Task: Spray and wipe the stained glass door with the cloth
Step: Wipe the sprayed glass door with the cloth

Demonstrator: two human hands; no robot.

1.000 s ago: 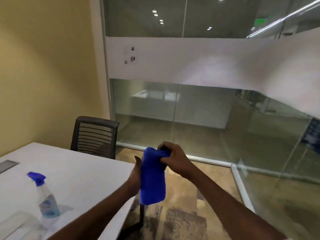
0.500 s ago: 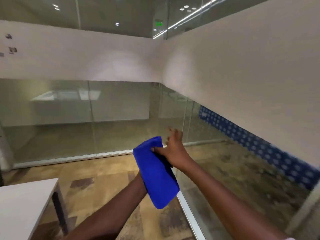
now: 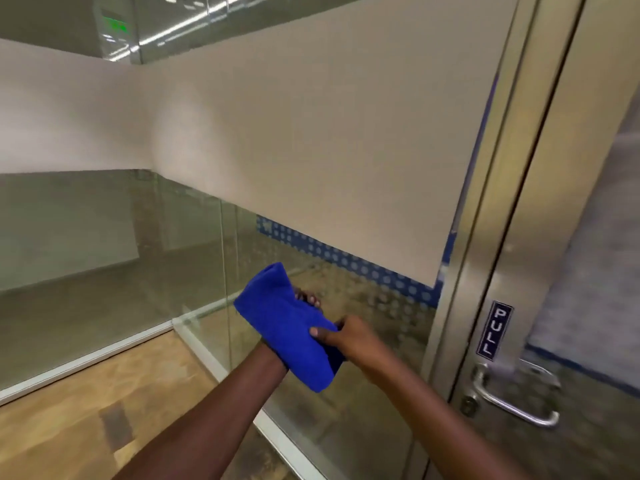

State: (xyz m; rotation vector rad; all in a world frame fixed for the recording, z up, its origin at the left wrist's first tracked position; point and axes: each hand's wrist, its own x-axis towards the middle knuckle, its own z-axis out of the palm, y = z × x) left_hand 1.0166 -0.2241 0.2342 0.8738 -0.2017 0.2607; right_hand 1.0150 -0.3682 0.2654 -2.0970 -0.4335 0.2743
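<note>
A folded blue cloth (image 3: 284, 320) lies over my left hand (image 3: 307, 298), of which only the fingertips show, curled over the cloth's far edge. My right hand (image 3: 349, 336) pinches the cloth's near right side with thumb and fingers. Both hands are held in front of the glass wall, left of the glass door (image 3: 588, 306). The door has a metal frame, a blue PULL label (image 3: 493, 329) and a silver handle (image 3: 512, 396). No spray bottle is in view.
A frosted white band (image 3: 311, 150) runs across the glass panels at chest height. A blue dotted strip (image 3: 346, 263) sits below it. Wood-look floor (image 3: 86, 410) spreads at the lower left, with a white base rail under the glass.
The view has swung right, away from the table, chair and spray bottle, to the door. The cloth is now bunched between both hands and my right hand grips its near side.
</note>
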